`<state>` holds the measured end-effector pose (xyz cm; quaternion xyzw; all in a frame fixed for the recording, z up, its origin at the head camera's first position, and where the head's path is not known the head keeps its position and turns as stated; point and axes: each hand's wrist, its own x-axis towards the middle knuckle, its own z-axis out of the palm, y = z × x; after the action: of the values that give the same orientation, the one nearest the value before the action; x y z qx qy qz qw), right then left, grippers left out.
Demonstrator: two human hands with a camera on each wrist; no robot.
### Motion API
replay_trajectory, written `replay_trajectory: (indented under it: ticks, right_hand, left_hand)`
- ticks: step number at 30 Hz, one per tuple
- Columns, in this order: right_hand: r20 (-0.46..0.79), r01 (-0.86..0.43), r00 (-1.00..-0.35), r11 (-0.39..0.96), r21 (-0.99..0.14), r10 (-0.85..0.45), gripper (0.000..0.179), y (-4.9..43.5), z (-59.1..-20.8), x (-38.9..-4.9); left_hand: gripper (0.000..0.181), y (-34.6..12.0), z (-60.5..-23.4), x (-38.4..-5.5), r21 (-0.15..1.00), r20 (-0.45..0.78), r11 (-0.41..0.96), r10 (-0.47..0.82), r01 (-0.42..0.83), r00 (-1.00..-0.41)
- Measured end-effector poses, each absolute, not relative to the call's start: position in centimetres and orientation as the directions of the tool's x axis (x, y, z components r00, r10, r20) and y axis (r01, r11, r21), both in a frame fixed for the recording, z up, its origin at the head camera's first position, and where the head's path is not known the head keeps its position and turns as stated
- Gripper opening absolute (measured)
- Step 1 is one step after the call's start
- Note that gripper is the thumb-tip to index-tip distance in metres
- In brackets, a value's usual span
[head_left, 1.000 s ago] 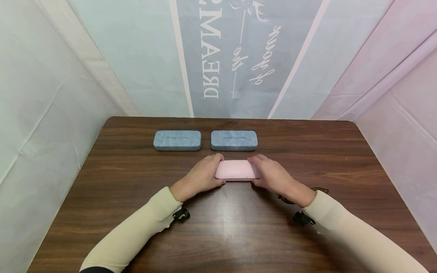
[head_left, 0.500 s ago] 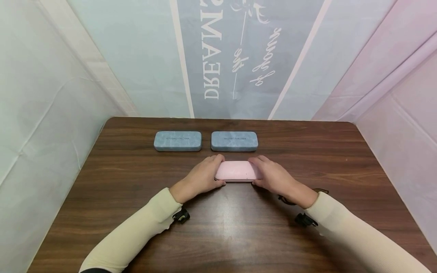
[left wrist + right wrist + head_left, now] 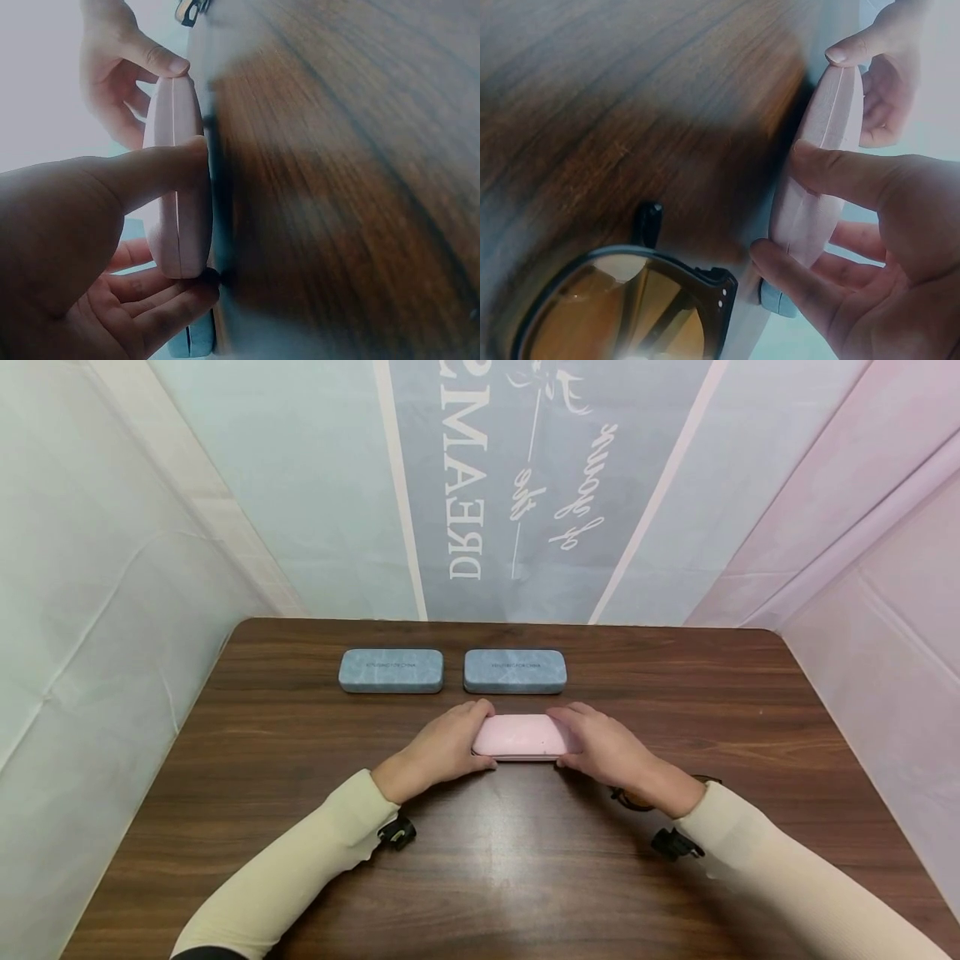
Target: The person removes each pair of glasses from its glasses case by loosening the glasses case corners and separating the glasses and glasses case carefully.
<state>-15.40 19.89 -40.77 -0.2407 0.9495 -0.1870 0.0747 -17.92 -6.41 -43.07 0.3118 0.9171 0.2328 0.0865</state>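
Observation:
A pink glasses case (image 3: 521, 736), its lid closed, lies lengthwise between both hands over the middle of the table. My left hand (image 3: 442, 749) grips its left end, thumb on the near side and fingers on the far side. At the opposite end my right hand (image 3: 609, 752) holds it the same way. In the left wrist view a thin seam runs along the pink case (image 3: 178, 232). Beneath the right wrist are glasses with dark frames, mostly hidden in the head view; the right wrist view shows the amber-tinted lens of these glasses (image 3: 592, 315).
Two blue glasses cases stand side by side behind the pink one, a left blue case (image 3: 391, 671) and a right blue case (image 3: 514, 671). The brown wooden table (image 3: 480, 877) ends at a printed cloth backdrop (image 3: 345, 510). Pale cloth walls rise on both sides.
Both hands keep their hold on the pink glasses case. The right hand and wrist have shifted very slightly to the right; the blue cases are unmoved.

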Motion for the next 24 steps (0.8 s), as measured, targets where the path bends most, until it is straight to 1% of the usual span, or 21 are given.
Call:
replay_trajectory:
  ticks: [11,18,24]
  right_hand:
    - [-0.062,-0.411,-0.878,0.814,-0.410,-0.474,0.067,21.1,-39.9,-15.7]
    - [-0.066,-0.378,-0.894,0.827,-0.415,-0.442,0.067,22.3,-39.1,-16.0]
    - [-0.075,-0.373,-0.895,0.828,-0.417,-0.441,0.067,23.7,-38.1,-16.3]
  left_hand:
    - [0.060,-5.3,-42.4,-18.3,0.488,0.003,0.677,0.629,0.550,-0.777]
    - [0.061,-3.9,-41.8,-18.8,0.486,0.018,0.668,0.636,0.563,-0.771]
    - [0.061,-2.5,-41.2,-19.3,0.492,0.012,0.662,0.644,0.565,-0.765]
